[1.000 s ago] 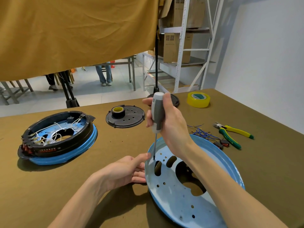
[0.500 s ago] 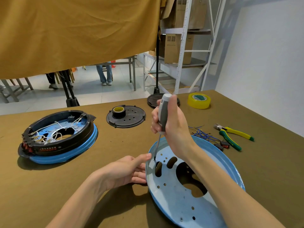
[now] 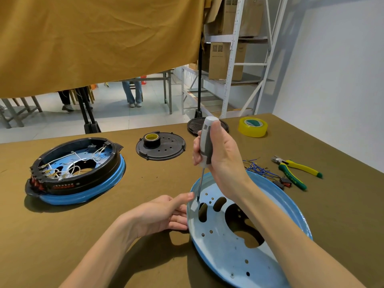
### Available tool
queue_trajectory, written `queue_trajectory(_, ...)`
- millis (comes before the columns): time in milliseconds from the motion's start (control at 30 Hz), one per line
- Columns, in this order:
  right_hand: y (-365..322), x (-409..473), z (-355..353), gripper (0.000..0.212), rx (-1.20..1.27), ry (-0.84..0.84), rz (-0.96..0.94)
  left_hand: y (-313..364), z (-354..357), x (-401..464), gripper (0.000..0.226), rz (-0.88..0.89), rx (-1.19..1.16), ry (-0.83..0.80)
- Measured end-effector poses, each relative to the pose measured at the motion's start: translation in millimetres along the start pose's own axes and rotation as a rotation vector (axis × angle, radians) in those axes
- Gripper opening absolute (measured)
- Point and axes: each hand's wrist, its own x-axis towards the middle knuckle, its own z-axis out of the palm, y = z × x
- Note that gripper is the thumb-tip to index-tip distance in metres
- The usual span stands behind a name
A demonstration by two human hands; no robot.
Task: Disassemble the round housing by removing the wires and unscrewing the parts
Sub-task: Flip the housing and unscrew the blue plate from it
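Right hand [image 3: 220,156] grips screwdriver [image 3: 205,142] | shaft near-upright, tip on pan [image 3: 232,254] rim | left hand [image 3: 166,213] steadies rim, fingers straight

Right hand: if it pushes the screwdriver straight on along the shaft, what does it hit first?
The blue plate, it seems; the screwdriver in the right hand points down at its left edge.

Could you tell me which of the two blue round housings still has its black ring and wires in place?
The blue housing on the left, untouched by either hand, keeps its black ring and white wires. The near blue pan is bare.
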Motion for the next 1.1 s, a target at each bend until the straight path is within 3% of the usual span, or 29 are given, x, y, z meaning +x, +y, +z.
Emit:
queue_trajectory(100, 0.4, 0.8, 0.3, 0.062, 0.022, -0.023, 0.035, -0.2, -0.2, -0.2, 0.095, 0.007, 0.003, 0.003)
queue_trajectory(233, -0.3, 0.5, 5.0, 0.075, -0.054, 0.001, -0.009, 0.1, -0.8, -0.3, 0.104, 0.008, 0.021, -0.012)
queue_trajectory(367, 1.9, 0.7, -2.8, 0.059, 0.007, 0.008, 0.011, 0.0, -1.2, -0.7, 0.1, 0.006, 0.013, -0.014)
queue_trajectory(567, 2.8, 1.7, 4.4, 0.083, -0.038, 0.024, 0.001, 1.8, 0.0, -1.5, 0.088, 0.004, 0.025, -0.001)
queue_trajectory(833, 3.6, 1.7, 2.0, 0.058, 0.004, 0.004, 0.033, 2.0, -0.5, -1.0, 0.088, -0.006, 0.008, 0.003)
queue_trajectory(933, 1.8, 0.9, 5.3, 0.08, -0.046, 0.027, 0.002, 1.3, -1.0, -0.8, 0.088, -0.007, 0.012, 0.002)
queue_trajectory(1033, 3.6, 0.3, 0.8, 0.058, -0.012, 0.028, 0.012, 1.5, -1.1, -1.6, 0.094, 0.002, 0.014, -0.004)
queue_trajectory(1100, 2.6, 0.6, -1.7, 0.055, 0.053, 0.012, 0.05, 1.8, -0.8, -2.2, 0.102, 0.01, 0.02, -0.008)
